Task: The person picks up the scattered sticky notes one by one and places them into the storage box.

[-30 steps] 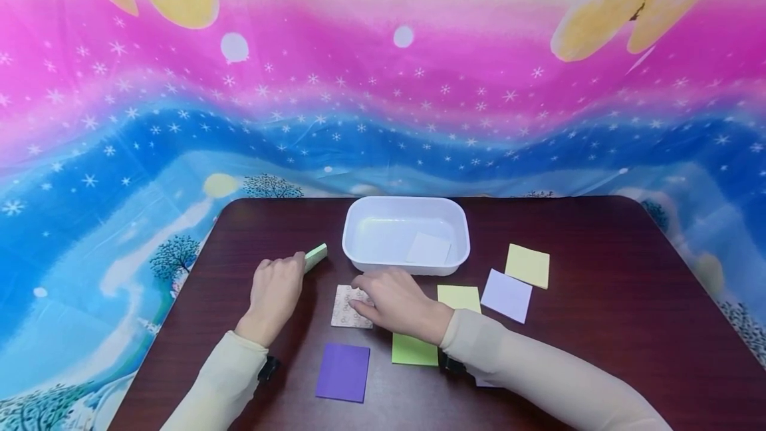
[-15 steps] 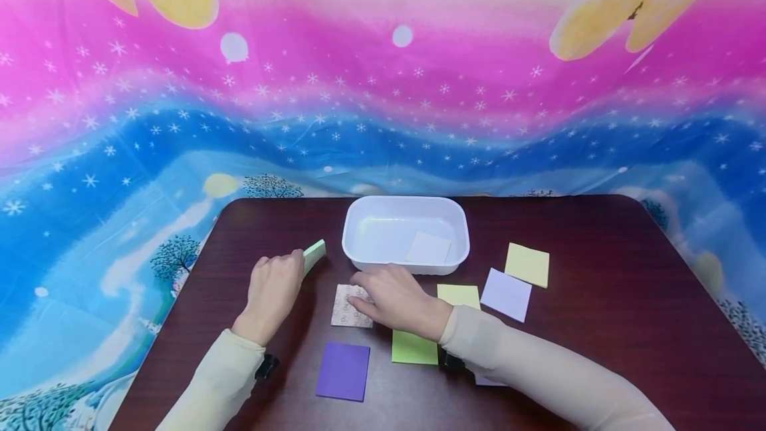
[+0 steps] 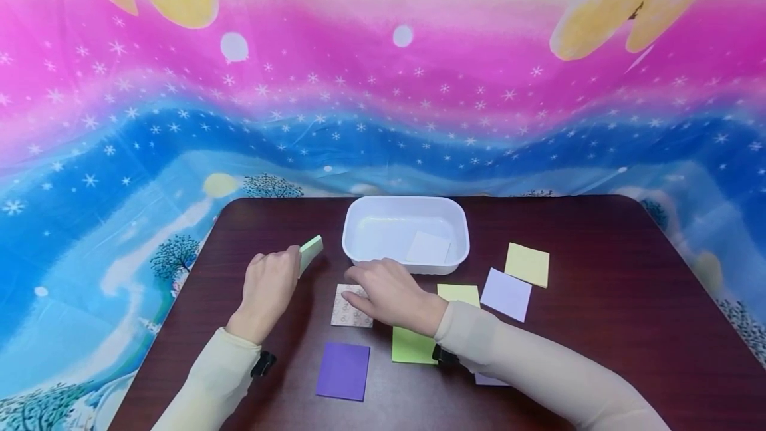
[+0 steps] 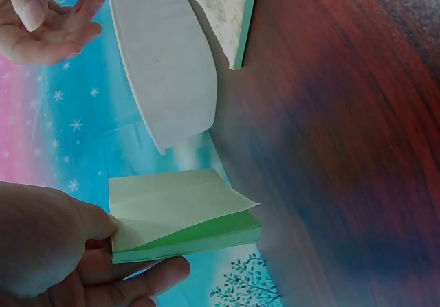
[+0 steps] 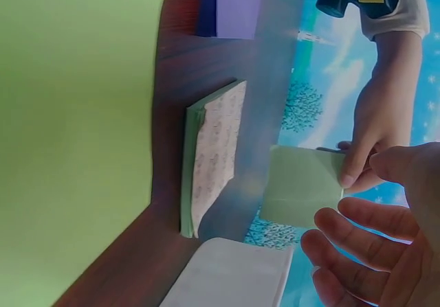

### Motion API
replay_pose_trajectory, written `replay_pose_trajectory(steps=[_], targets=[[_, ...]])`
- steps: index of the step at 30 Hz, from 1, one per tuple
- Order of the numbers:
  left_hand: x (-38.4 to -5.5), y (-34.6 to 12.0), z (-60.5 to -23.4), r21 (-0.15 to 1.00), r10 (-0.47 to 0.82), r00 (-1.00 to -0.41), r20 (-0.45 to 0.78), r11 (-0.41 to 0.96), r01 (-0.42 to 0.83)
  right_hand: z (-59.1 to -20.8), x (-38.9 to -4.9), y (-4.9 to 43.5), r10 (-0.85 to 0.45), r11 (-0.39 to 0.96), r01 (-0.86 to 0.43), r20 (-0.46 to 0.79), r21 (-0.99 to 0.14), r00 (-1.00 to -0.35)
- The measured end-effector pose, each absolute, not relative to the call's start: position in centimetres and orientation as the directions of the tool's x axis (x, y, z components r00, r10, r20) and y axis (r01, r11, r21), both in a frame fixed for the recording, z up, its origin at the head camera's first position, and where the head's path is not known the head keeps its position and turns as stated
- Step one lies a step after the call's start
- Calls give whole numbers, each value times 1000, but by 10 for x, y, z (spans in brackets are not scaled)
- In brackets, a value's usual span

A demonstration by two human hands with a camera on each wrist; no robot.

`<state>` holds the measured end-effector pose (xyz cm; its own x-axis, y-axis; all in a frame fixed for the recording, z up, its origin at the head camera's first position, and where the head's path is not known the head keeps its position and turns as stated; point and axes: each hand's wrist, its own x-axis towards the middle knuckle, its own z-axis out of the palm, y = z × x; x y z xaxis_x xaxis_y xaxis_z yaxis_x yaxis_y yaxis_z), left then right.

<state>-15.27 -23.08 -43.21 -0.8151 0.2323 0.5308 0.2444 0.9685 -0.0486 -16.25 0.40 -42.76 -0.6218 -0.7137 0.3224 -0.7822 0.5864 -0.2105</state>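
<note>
Dark wood-grain tabletop (image 3: 604,324), viewed from my remote station: nearest lies a purple sticky-note pad (image 3: 343,372), with a partly hidden lime-green sticky-note pad (image 3: 414,347) to its right. Beyond them rests a square pad with printed backing (image 3: 343,308); above it hovers the right hand (image 3: 395,292), fingers loosely bent and released. To the left, I see the left hand (image 3: 269,288) pinching a light-green sticky-note pad (image 3: 310,255), raised off the wood, its top leaf standing partly away. At right, a lavender note square (image 3: 506,295) adjoins a pale-yellow note square (image 3: 527,264). Farther off, a white plastic tray (image 3: 374,231) contains a white square (image 3: 429,248); a snowflake-patterned backdrop (image 3: 383,118) hangs behind.
</note>
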Motion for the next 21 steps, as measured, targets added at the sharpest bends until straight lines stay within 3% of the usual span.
replay_pose_trajectory(steps=[21], targets=[[-155, -230, -413, -17, 200, -805, 558, 973, 230, -418, -163, 0, -693, 609, -755, 299, -244, -656]])
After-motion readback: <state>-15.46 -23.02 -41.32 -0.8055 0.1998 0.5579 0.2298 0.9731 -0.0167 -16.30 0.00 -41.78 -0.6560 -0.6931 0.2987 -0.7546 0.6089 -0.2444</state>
